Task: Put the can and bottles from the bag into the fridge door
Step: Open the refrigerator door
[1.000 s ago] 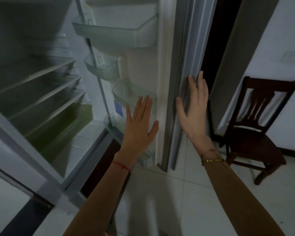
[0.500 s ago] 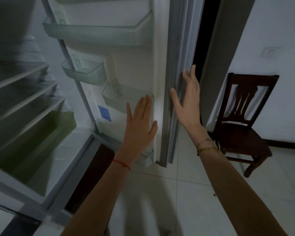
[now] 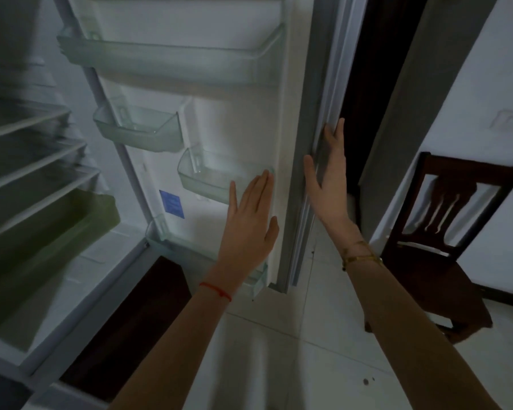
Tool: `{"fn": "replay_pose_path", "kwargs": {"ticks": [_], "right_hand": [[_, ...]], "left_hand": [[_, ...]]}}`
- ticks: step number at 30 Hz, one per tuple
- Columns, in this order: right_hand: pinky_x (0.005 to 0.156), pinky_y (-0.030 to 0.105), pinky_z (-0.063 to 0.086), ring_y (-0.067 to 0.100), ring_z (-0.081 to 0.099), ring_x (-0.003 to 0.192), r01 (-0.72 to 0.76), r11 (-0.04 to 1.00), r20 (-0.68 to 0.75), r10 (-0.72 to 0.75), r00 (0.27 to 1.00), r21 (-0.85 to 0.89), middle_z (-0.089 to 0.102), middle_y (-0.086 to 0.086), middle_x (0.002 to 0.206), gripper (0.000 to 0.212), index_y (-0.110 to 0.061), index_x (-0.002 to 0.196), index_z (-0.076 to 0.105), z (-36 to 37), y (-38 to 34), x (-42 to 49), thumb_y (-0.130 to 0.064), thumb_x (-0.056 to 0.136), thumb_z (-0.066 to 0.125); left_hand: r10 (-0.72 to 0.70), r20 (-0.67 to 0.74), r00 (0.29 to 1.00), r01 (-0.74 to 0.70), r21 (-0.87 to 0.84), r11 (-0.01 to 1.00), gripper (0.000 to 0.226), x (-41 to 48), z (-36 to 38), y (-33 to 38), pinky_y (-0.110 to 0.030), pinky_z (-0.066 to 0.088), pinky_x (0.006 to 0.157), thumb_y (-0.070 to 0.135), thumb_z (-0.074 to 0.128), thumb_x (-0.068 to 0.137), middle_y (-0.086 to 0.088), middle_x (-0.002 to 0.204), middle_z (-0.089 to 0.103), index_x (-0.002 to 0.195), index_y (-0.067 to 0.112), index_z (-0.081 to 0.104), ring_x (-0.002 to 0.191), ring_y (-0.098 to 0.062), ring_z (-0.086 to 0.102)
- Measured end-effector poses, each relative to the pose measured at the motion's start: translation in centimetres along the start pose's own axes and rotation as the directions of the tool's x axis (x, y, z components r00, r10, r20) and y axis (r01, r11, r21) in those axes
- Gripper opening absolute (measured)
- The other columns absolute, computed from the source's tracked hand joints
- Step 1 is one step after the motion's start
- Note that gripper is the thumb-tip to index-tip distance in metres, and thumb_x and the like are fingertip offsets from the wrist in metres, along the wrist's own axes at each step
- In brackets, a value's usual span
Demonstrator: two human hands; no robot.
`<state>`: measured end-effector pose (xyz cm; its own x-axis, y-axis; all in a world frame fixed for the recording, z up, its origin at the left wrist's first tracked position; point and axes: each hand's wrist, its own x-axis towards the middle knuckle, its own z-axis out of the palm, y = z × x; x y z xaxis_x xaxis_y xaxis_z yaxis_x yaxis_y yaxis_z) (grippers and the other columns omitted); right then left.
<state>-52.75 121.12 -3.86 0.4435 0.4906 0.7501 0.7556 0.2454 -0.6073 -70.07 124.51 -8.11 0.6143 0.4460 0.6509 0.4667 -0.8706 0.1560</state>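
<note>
The white fridge door [image 3: 237, 113] stands swung wide open in front of me, its inner side facing me. It carries clear plastic door shelves: a wide one [image 3: 166, 65] on top, two small bins [image 3: 139, 130] [image 3: 214, 182] below, and a bottom shelf [image 3: 172, 247]. All hold nothing. My left hand [image 3: 249, 220] is flat with fingers together, just in front of the door's inner side near its edge. My right hand [image 3: 328, 179] lies flat on the door's outer edge. No bag, can or bottles are in view.
The fridge interior [image 3: 33, 179] at left has glass shelves and a greenish drawer [image 3: 51, 247]. A dark wooden chair [image 3: 444, 244] stands at right against a white wall. A dark doorway [image 3: 376, 84] lies behind the door. The floor is pale tile [image 3: 308, 350].
The door has swung further open and the view has shifted left-to-right across it. Both hands stayed at the door's edge, the right sliding along the outer side.
</note>
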Motion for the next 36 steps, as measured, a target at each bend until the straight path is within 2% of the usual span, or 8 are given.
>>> {"fn": "replay_pose_path", "kwargs": {"ticks": [3,11,16,19,21,26,33,36], "right_hand": [[0.120,0.040,0.024,0.014,0.022,0.147,0.029,0.999,0.015,-0.029,0.999,0.030,0.015,0.011,0.160,0.073,-0.061,0.139,-0.004,-0.1,2.1,1.9,-0.027,0.100,0.047],[0.120,0.047,0.022,0.020,0.016,0.149,0.084,0.990,0.089,-0.094,0.992,0.113,0.008,0.013,0.161,0.074,-0.061,0.138,-0.006,0.2,8.5,7.1,-0.023,0.101,0.045],[0.121,0.044,0.020,0.019,0.014,0.149,0.099,0.986,0.107,-0.114,0.988,0.134,0.002,0.015,0.161,0.065,-0.042,0.145,0.000,1.4,12.0,10.0,-0.020,0.101,0.042],[0.122,0.033,0.016,0.001,0.009,0.146,0.051,0.988,0.164,-0.075,0.984,0.144,-0.002,0.013,0.161,0.060,-0.024,0.150,0.004,2.0,13.6,11.7,-0.020,0.102,0.040],[0.122,0.031,0.014,-0.004,0.007,0.145,0.031,0.987,0.207,-0.064,0.976,0.160,-0.004,0.012,0.162,0.060,-0.014,0.151,0.005,2.4,14.9,13.0,-0.021,0.102,0.039],[0.123,0.042,0.014,0.016,0.003,0.150,-0.005,0.991,0.294,-0.035,0.955,0.134,-0.006,0.009,0.162,0.060,-0.012,0.152,0.007,3.6,18.0,16.1,-0.027,0.103,0.037],[0.124,0.037,0.007,0.018,0.002,0.150,-0.015,0.986,0.312,-0.037,0.949,0.164,-0.001,0.009,0.162,0.059,-0.011,0.152,0.004,6.2,21.9,20.1,-0.024,0.103,0.034],[0.124,0.040,0.010,0.016,0.004,0.150,-0.020,0.986,0.323,-0.035,0.946,0.166,0.001,0.007,0.162,0.059,-0.013,0.152,0.002,7.9,23.6,22.0,-0.026,0.103,0.033]], "left_hand": [[-0.027,0.012,1.000,0.026,0.022,0.999,0.072,1.7,1.4,0.6,-0.054,0.010,0.121,0.021,0.050,0.090,-0.012,0.160,0.028,0.153,0.002,0.021,0.147,-0.024,0.028],[-0.084,0.027,0.996,0.083,0.026,0.996,0.069,6.1,5.1,1.4,-0.043,0.009,0.124,0.018,0.046,0.093,-0.012,0.162,0.021,0.154,0.004,0.017,0.151,-0.025,0.016],[-0.099,0.032,0.995,0.098,0.033,0.995,0.072,8.7,7.2,1.4,-0.042,0.007,0.124,0.017,0.047,0.092,-0.013,0.163,0.018,0.154,0.002,0.014,0.152,-0.024,0.013],[-0.109,0.037,0.993,0.107,0.042,0.993,0.072,10.2,8.3,1.1,-0.039,0.007,0.124,0.018,0.047,0.092,-0.014,0.163,0.018,0.154,0.000,0.014,0.152,-0.024,0.013],[-0.115,0.036,0.993,0.112,0.066,0.991,0.073,11.3,9.2,0.8,-0.038,0.005,0.125,0.019,0.047,0.092,-0.014,0.163,0.017,0.154,0.001,0.014,0.152,-0.025,0.013],[-0.110,0.043,0.993,0.103,0.142,0.985,0.075,14.0,11.5,-0.4,-0.039,0.003,0.125,0.023,0.048,0.091,-0.014,0.163,0.016,0.154,0.002,0.015,0.152,-0.026,0.011],[-0.093,-0.010,0.996,0.093,0.127,0.987,0.069,17.9,14.7,-2.5,-0.039,0.007,0.125,0.021,0.047,0.090,-0.015,0.161,0.023,0.152,0.001,0.023,0.151,-0.027,0.016],[-0.088,-0.027,0.996,0.090,0.099,0.991,0.067,19.8,16.1,-3.7,-0.039,0.010,0.124,0.017,0.050,0.089,-0.016,0.159,0.028,0.150,0.000,0.029,0.150,-0.028,0.020]]}}
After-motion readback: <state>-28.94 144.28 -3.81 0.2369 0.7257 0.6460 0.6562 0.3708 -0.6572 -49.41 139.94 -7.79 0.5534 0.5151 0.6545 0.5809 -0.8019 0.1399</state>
